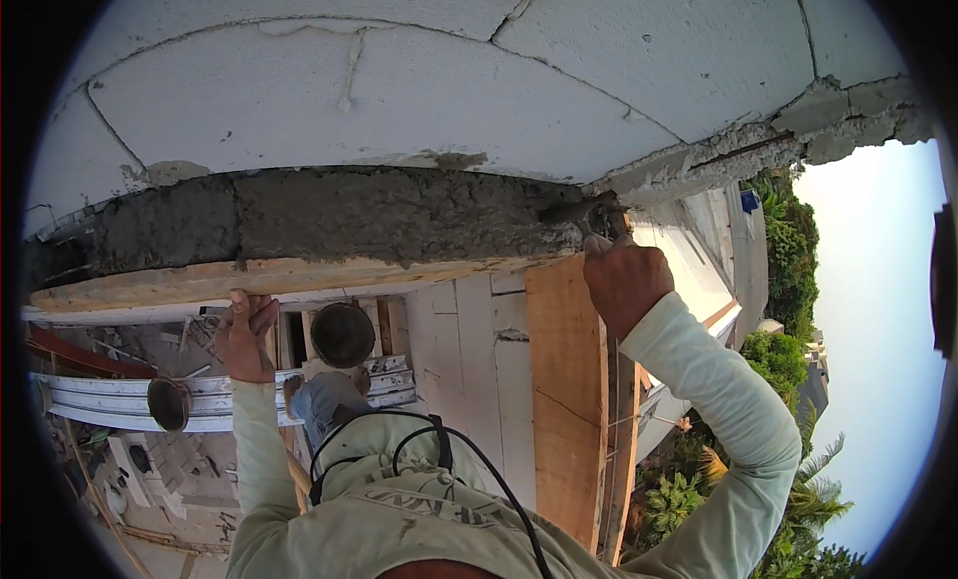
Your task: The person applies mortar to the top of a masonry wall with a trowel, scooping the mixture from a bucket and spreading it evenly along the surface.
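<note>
A long bed of wet grey mortar (389, 215) runs beneath the white block wall, edged along its near side by a wooden board (289, 277). At the right end of the mortar, my right hand (629, 283) is closed round the handle of a trowel; the dark, mortar-smeared blade (571, 212) rests against the mortar, partly hard to make out. My left hand (246, 339) is farther left, its bent fingers gripping the board's near edge from below.
White blocks (399, 100) rise above the mortar. Below are a dark bucket (342, 334), another bucket (170, 404) and a white ribbed plank (225, 399) beside my feet. An orange-brown plywood panel (564, 369) stands right of centre. Trees (778, 359) and roofs lie beyond the open right side.
</note>
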{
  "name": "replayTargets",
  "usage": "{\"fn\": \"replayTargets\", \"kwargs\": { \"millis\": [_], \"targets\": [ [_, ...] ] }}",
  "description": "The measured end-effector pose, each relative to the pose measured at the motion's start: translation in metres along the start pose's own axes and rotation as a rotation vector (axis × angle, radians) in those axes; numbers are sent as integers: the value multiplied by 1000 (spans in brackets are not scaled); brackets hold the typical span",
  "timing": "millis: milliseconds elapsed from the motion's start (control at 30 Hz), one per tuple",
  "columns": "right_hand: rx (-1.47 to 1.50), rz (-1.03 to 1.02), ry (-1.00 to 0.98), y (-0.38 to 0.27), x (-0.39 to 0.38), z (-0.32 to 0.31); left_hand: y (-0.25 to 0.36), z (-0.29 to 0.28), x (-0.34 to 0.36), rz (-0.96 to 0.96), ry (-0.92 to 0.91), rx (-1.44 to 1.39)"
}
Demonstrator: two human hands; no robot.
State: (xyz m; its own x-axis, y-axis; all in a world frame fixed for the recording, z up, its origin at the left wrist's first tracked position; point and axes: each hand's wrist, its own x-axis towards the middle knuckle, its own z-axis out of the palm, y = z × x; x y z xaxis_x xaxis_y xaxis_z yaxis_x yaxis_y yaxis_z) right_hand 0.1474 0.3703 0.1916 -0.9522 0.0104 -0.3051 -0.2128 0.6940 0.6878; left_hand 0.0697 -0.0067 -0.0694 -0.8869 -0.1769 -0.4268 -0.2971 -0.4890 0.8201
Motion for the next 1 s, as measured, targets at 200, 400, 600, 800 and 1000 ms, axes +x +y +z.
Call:
{"fn": "replayTargets", "kwargs": {
  "millis": [200, 400, 600, 800, 1000],
  "targets": [
    [-88, 43, -160, -23, 21, 32, 1, 14, -3, -36, -8, 15],
    [-44, -15, -129, -21, 21, 10, 6, 2, -6, -35, 18, 27],
    [-90, 44, -184, -29, 25, 26, 1, 13, -6, -20, 12, -9],
    [-72, 9, -130, -24, 26, 28, -5, 2, -2, 18, 21, 1],
    [-74, 15, -144, -30, 30, 31, 2, 5, -2, -12, 4, 6]
  ]
}}
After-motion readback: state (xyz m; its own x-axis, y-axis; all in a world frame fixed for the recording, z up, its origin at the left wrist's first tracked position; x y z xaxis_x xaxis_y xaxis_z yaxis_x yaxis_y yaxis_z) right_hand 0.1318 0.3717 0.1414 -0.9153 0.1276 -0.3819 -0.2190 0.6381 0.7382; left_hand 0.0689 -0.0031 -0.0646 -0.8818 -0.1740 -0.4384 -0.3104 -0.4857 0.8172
